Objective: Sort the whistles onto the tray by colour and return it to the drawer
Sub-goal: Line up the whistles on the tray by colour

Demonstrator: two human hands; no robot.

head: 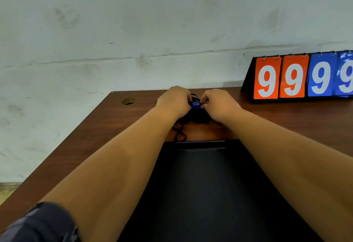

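A blue whistle (196, 105) shows between my two hands near the far edge of the brown table (114, 123). My left hand (174, 100) and my right hand (217, 102) both pinch it from either side. Below them lies a dark tangle of black lanyard cords (180, 132) and more whistles, mostly hidden by my hands. A flat black tray (200, 184) lies on the table in front of me, between my forearms, with nothing on its visible surface. No drawer is in view.
A flip scoreboard (303, 77) with orange and blue 9 cards stands at the back right of the table. A round cable hole (128, 101) is at the back left. A pale wall rises right behind the table.
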